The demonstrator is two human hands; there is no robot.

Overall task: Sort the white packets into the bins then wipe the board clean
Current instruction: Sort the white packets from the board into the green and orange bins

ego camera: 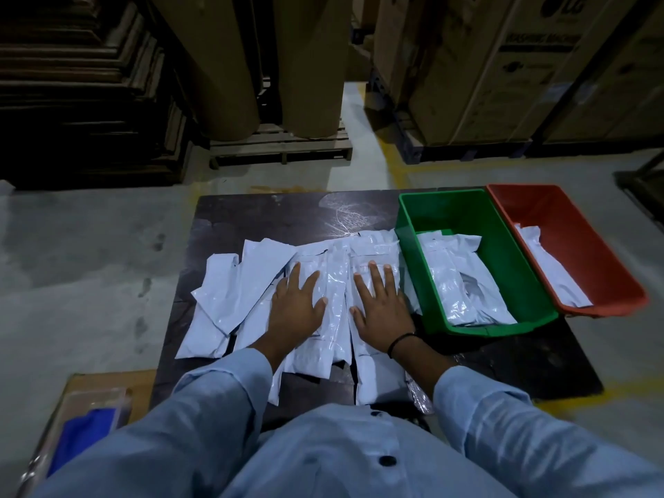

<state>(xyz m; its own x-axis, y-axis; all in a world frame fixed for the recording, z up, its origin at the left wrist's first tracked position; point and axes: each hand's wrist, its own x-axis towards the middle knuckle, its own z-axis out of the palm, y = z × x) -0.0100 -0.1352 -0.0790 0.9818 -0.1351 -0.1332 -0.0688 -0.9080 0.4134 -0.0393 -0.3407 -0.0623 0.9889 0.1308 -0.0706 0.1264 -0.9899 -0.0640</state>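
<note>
Several white packets lie overlapping across the middle of a dark board. My left hand rests flat on them with fingers spread, holding nothing. My right hand, a black band on its wrist, lies flat on the packets just left of the green bin, fingers apart. The green bin stands on the board's right side with several white packets inside. To its right a red bin holds at least one white packet.
A cardboard box at the lower left holds a blue cloth under clear plastic. Beyond the board are big brown rolls on a wooden pallet, stacked dark boards at left, and large cartons at right. Grey concrete floor surrounds the board.
</note>
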